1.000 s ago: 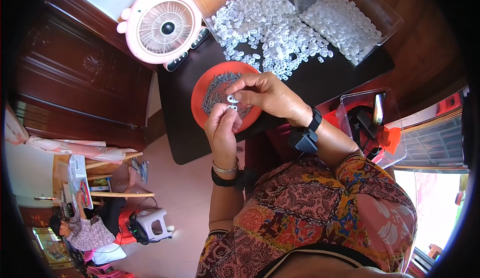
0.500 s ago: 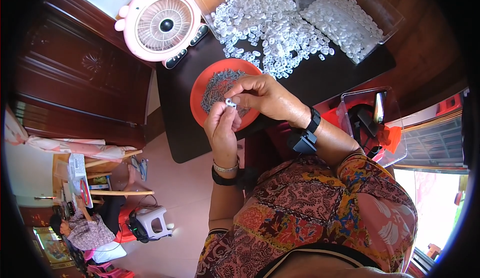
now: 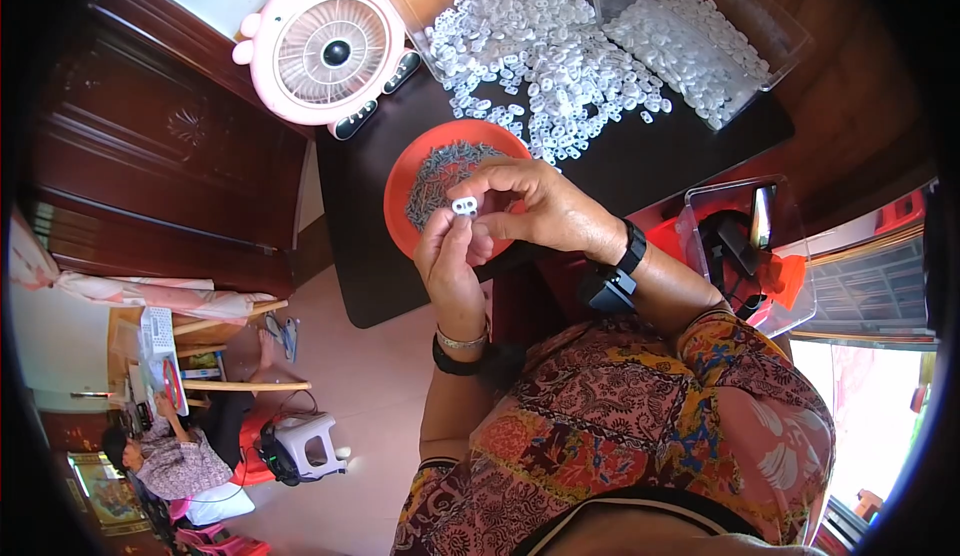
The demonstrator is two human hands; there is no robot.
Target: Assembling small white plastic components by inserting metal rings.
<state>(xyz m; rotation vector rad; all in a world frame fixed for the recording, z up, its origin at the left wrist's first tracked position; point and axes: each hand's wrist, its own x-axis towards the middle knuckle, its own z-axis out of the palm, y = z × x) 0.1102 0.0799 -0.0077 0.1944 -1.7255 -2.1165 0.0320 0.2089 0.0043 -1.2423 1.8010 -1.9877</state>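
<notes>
A small white oval plastic piece with two holes (image 3: 465, 206) is held up over the edge of the orange-red bowl (image 3: 398, 191). My left hand (image 3: 455, 274) pinches its lower side between thumb and fingers. From the right, my right hand (image 3: 560, 208) curls round the same piece, its index fingertip at the upper edge and its thumb close to the lower right. Whether a screw sits in the piece is too small to tell. Beneath the hands, the bowl holds many grey screws (image 3: 430, 181), partly hidden by my fingers.
A heap of white plastic pieces (image 3: 560, 66) spreads over the dark table (image 3: 360, 256), beside a clear bin (image 3: 785, 56) of more. A pink fan (image 3: 335, 53) stands back left. At right is a clear box (image 3: 800, 301) of odds and ends. Another person (image 3: 185, 466) sits far left.
The white piece has turned so that both holes now face up into view. My right thumb has shifted down and away from its face, while the left hand keeps its pinch.
</notes>
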